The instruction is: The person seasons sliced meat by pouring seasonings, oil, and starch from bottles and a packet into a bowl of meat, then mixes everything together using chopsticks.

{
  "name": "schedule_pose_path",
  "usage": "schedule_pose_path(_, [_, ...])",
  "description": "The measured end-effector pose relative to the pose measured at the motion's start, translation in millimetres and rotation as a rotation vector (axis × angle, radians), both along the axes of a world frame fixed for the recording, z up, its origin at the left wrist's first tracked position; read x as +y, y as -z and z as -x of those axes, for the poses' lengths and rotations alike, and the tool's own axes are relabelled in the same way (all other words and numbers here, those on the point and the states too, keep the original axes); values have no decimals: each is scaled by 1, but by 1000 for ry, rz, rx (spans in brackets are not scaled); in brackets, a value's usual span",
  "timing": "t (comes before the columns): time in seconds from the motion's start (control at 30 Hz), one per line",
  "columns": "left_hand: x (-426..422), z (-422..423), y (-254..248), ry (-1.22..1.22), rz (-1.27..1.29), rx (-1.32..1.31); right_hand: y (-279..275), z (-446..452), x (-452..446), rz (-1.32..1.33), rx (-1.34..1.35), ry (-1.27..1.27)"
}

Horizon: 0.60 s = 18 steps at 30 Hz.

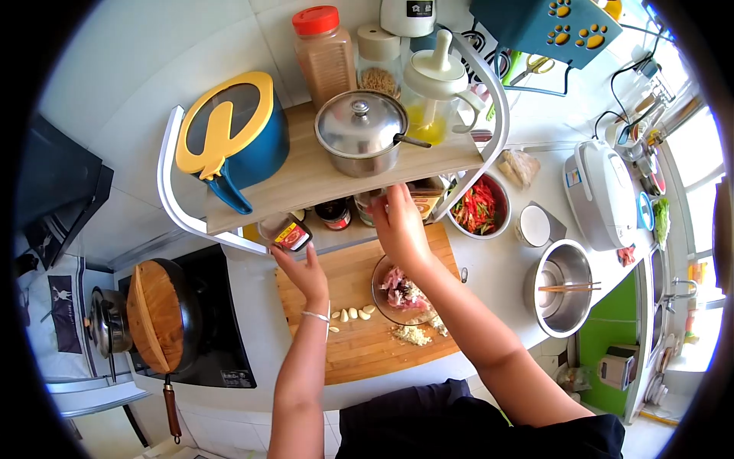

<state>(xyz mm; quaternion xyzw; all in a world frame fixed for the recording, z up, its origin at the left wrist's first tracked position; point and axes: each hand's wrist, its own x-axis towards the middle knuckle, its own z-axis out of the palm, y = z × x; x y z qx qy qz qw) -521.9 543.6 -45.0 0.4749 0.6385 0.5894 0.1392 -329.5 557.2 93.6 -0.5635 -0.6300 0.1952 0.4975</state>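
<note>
Under the edge of the wooden shelf [306, 187], my left hand [303, 271] has its fingers apart beside a small container with a black lid and a red-yellow label [291, 234]. Farther right, my right hand [401, 226] reaches to the shelf's lower level, next to jars and a box; what its fingertips touch is hidden. Below it, a glass bowl of meat [403, 293] stands on the cutting board [359, 359]. Garlic cloves [352, 314] and chopped garlic [412, 335] lie on the board. A dark jar [334, 214] stands between my hands.
A metal pot [361, 130], blue pot [264, 145] and oil jug [434, 88] stand on the shelf. Right are a bowl of red peppers [479, 205], a steel bowl [563, 314] with chopsticks and a rice cooker [600, 195]. A wok [191, 314] sits left on the cooktop.
</note>
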Motion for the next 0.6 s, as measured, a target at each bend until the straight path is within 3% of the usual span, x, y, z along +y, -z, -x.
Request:
schedule_pose_path(0.07, [-26,-17,-14,-29,-54,37,-11,2,6,27,-28,-12])
schedule_pose_path(0.13, [-46,-28,-29,345,33,-311,-27,6,-1,91,-236,35])
schedule_pose_path(0.27, [-49,-52,-52,300,39,-101,-37,11,-30,-61,-519,-112])
schedule_pose_path(0.33, [-37,-62,-59,486,-26,-48,-40,16,-36,-161,-443,-189])
schedule_pose_path(0.4, [-34,-67,-64,421,-15,-33,-48,17,-47,-228,-397,-293])
schedule_pose_path(0.5, [-43,-53,-46,479,1,-212,-64,15,-57,-291,-308,-412])
schedule_pose_path(0.53, [-52,-47,-63,487,2,-204,-73,11,-60,-293,-302,-404])
schedule_pose_path(0.6, [-73,-33,-98,447,-137,271,-95,-3,-63,-271,-508,-431])
